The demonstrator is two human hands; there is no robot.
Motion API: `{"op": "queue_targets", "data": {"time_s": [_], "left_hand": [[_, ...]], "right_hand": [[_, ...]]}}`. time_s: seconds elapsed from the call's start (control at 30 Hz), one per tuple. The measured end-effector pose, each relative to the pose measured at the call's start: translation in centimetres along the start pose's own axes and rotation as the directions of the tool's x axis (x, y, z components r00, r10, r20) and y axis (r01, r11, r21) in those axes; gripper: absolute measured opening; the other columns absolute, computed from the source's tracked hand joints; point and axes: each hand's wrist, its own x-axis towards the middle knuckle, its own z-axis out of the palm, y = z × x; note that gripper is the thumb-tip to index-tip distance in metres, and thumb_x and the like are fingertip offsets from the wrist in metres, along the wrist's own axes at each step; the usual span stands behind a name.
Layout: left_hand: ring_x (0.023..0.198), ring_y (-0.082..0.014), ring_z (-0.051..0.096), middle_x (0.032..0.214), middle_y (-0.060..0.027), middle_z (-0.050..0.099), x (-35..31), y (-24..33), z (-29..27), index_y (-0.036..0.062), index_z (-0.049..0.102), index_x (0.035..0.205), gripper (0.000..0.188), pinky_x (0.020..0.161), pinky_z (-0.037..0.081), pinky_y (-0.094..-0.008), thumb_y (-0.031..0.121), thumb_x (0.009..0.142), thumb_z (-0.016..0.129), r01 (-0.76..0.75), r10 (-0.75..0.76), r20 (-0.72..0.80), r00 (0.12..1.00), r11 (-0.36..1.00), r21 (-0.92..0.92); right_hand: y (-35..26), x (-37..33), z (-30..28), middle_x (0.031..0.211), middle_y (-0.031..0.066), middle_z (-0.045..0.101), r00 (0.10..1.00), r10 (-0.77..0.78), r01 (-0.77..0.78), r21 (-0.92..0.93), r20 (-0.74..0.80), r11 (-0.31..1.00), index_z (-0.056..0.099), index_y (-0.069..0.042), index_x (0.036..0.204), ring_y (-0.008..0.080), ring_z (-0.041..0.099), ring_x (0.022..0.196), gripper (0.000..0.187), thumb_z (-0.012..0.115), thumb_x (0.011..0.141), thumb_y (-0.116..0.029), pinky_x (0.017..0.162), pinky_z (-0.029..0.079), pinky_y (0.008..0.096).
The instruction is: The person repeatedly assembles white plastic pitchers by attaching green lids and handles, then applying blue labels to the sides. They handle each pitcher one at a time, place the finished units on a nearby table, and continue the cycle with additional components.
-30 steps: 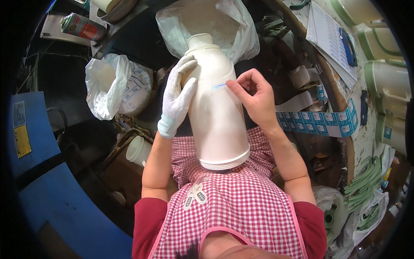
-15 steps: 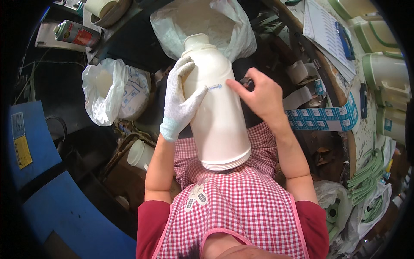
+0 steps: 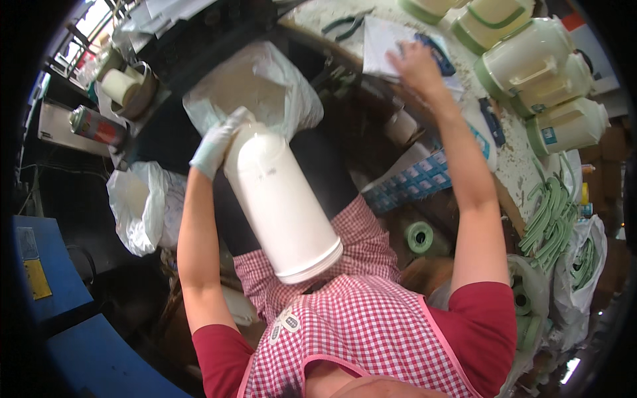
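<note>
Where the gloved grip [image 3: 221,140] holds, a glossy cylinder [image 3: 285,205] tapers

The vessel [image 3: 285,205] looks smooth, glossy plastic; the glove [image 3: 215,146] and apron [image 3: 361,318], matt cloth.

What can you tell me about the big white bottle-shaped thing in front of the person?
The white bottle-shaped vessel looks like smooth, glossy plastic. Its sides are straight, with a rounded shoulder, a small greyish mark below it and a ridged rim at the wide end. It slants, narrow end away and to the person's left, wide end over the checked apron; whether it rests there is unclear. The gloved left hand holds the narrow end, partly hiding it.
</note>
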Motion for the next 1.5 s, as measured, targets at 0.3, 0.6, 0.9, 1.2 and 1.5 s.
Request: {"op": "queue_targets", "data": {"time_s": [0.3, 0.6, 0.9, 1.2, 1.5], "left_hand": [[0.138, -0.0279, 0.054, 0.153, -0.0222, 0.051, -18.2, 7.8, -0.8, -0.0050, 0.046, 0.147, 0.071, 0.118, 0.040, -0.0399, 0.041, 0.097, 0.067, -0.939, 0.920, -0.187, 0.345, 0.339, -0.062], [0.124, -0.0187, 0.062, 0.139, -0.0104, 0.064, -23.2, -0.6, -6.8, -0.0056, 0.047, 0.152, 0.080, 0.100, 0.053, -0.0317, 0.031, 0.089, 0.081, -0.088, 0.084, -0.027, 0.996, 0.954, -0.288], [0.112, -0.0399, 0.068, 0.129, -0.0273, 0.064, -21.5, -7.4, -2.4, -0.0045, 0.047, 0.149, 0.098, 0.092, 0.057, -0.0518, 0.071, 0.089, 0.066, -0.175, 0.363, 0.142, 0.921, 0.711, -0.681], [0.122, -0.0399, 0.067, 0.134, -0.0251, 0.066, -19.4, 6.3, -2.5, -0.0003, 0.047, 0.151, 0.075, 0.102, 0.057, -0.0578, 0.058, 0.104, 0.054, -0.419, 0.491, -0.057, 0.869, 0.672, -0.611], [0.129, -0.0351, 0.060, 0.144, -0.0139, 0.054, -5.3, 24.7, 9.9, 0.0131, 0.039, 0.148, 0.049, 0.113, 0.052, -0.0501, 0.021, 0.106, 0.062, -0.519, 0.812, -0.038, 0.582, 0.335, -0.786]], "right_hand": [[-15.0, -13.8, -8.8, 0.124, 0.0114, 0.074, 0.504, -0.369, -0.864, 0.459, 0.781, -0.208, 0.069, -0.004, 0.129, 0.0226, 0.073, 0.109, 0.061, 0.042, 0.111, -0.056, 0.098, 0.057, 0.0394], [-16.2, 1.4, -13.3, 0.092, 0.0025, 0.070, 0.999, 0.024, -0.036, 0.982, 0.041, -0.186, 0.068, 0.000, 0.112, 0.0123, 0.066, 0.080, 0.028, 0.070, 0.102, -0.026, 0.074, 0.050, 0.0257], [-27.1, 27.6, -15.6, 0.130, 0.0204, 0.063, 0.513, -0.228, 0.641, 0.193, -0.827, 0.743, 0.066, -0.007, 0.121, 0.0423, 0.057, 0.121, 0.035, 0.076, 0.089, -0.017, 0.099, 0.050, 0.0493], [-9.8, 0.2, -27.7, 0.124, 0.0180, 0.069, 0.448, -0.095, 0.543, 0.186, -0.889, 0.819, 0.069, 0.000, 0.121, 0.0367, 0.062, 0.124, 0.029, 0.067, 0.095, -0.014, 0.109, 0.048, 0.0479], [-10.9, -1.1, -21.5, 0.101, 0.0130, 0.074, 0.965, -0.129, 0.263, 0.837, -0.229, 0.479, 0.074, 0.001, 0.103, 0.0231, 0.072, 0.095, 0.013, 0.071, 0.093, -0.006, 0.090, 0.054, 0.0336]]}}
